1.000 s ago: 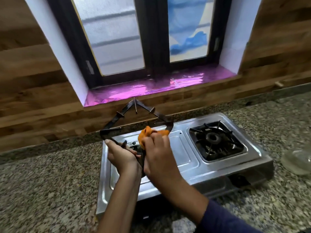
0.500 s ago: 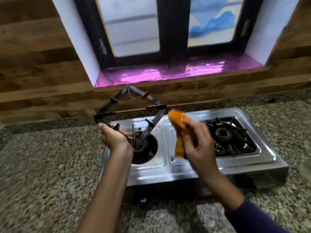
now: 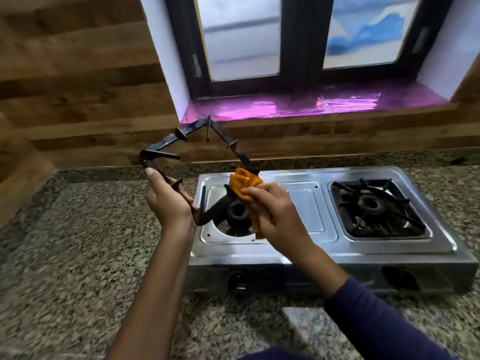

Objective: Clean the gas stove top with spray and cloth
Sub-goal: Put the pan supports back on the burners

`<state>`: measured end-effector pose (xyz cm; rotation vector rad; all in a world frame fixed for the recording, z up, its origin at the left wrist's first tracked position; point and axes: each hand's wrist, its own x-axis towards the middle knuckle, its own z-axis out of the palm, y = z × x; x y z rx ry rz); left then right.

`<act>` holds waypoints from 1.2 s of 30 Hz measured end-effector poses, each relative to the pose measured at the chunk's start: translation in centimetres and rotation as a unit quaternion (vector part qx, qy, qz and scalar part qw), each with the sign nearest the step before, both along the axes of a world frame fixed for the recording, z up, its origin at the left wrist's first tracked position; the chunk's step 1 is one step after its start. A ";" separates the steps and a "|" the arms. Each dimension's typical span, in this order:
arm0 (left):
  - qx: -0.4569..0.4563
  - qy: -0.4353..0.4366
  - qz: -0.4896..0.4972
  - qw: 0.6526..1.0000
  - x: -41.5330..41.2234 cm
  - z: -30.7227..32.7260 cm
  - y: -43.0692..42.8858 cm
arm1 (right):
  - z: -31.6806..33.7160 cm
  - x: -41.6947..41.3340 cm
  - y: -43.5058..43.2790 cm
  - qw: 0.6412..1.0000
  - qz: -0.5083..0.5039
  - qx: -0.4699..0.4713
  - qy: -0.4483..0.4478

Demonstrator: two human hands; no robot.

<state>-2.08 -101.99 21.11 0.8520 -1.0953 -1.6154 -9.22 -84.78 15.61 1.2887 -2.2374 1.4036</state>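
Note:
A steel two-burner gas stove (image 3: 311, 211) stands on the granite counter. My left hand (image 3: 168, 201) grips the near-left side of a black square pan grate (image 3: 166, 140), held tilted upright over the stove's left end. My right hand (image 3: 275, 211) holds a bunched orange cloth (image 3: 244, 184) against the grate's right side, above the uncovered left burner (image 3: 237, 213). The right burner (image 3: 370, 203) keeps its own grate in place. No spray bottle is in view.
The speckled granite counter (image 3: 78, 255) spreads left of and in front of the stove. A wood-panelled wall (image 3: 78, 100) rises behind it, with a dark-framed window and a glossy purple sill (image 3: 298, 105) just beyond the lifted grate.
My right hand has brought the orange cloth back leftward onto the grate's right side. The left hand has lifted the grate up and to the left. The camera view has shifted.

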 end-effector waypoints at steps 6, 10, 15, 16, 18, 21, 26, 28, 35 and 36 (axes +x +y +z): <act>0.049 0.003 -0.005 0.999 2.0 -0.8 -2.3 | -2.5 1.8 3.7 0.989 0.036 -0.011 -0.141; 0.035 -0.022 -0.021 0.999 2.5 -1.7 -3.5 | -5.1 3.4 8.2 0.969 0.114 0.054 -0.211; 0.053 -0.056 -0.058 0.995 2.0 -3.1 -4.1 | -9.9 6.0 10.3 0.927 0.141 0.276 -0.212; 0.056 -0.061 -0.065 0.994 1.9 -3.4 -4.1 | -10.9 6.4 10.2 0.915 0.137 0.311 -0.219; 0.058 -0.064 -0.080 0.993 1.7 -3.9 -3.9 | -12.9 7.0 9.9 0.893 0.133 0.364 -0.229; 0.065 -0.081 -0.098 0.990 2.0 -4.7 -3.9 | -15.0 7.5 9.2 0.867 0.123 0.416 -0.243; 0.056 -0.104 -0.124 0.985 3.1 -5.7 -4.5 | -9.9 7.2 6.8 0.896 0.037 0.390 -0.209; 0.061 -0.107 -0.140 0.983 3.6 -6.0 -4.5 | -6.1 6.7 5.1 0.939 -0.042 0.220 -0.259; 0.051 -0.105 -0.193 0.974 5.9 -8.0 -3.8 | -2.1 6.1 -2.3 0.802 -0.040 -0.105 -0.587; 0.042 -0.104 -0.190 0.975 6.2 -8.2 -3.7 | -2.6 6.4 -3.0 0.791 -0.056 -0.137 -0.594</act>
